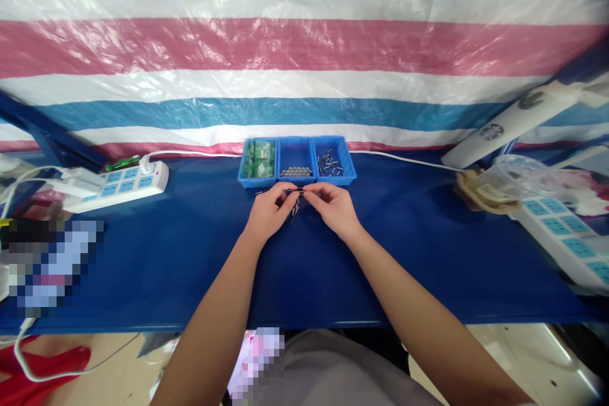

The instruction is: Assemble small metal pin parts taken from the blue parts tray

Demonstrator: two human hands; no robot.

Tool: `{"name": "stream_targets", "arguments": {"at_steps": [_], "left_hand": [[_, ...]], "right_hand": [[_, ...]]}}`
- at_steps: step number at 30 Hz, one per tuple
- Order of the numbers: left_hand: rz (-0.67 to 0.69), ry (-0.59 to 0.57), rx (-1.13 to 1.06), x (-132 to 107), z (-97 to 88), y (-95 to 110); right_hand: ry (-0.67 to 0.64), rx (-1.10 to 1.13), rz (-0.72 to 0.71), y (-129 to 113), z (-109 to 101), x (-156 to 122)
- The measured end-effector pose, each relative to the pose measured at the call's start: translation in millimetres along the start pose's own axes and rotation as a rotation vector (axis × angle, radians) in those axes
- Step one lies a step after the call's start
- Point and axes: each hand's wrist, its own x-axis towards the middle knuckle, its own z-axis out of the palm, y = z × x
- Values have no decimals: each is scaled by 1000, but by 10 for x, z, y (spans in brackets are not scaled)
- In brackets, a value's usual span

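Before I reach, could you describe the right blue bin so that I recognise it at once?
On the blue table, before the striped sheet, three blue bins stand side by side. In the right bin, metal pins lie scattered; the others hold round parts in rows and green pieces.

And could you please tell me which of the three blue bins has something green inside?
Only the leftmost bin; the middle bin holds silvery pieces along its near edge, the rightmost bin loose pins.
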Motion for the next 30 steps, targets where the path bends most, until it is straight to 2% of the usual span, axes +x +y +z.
{"name": "stream_targets", "arguments": {"at_steps": [13,24,30], "left_hand": [[-19,-34,41,9,-13,2],[13,8,-5,3,27,-45],[13,-26,23,13,2,-17]], "right_hand": [[-7,-21,-25,8,9,-8],[2,-16,0,29,8,-1],[-5,-3,-22,-6,11,-11]]}}
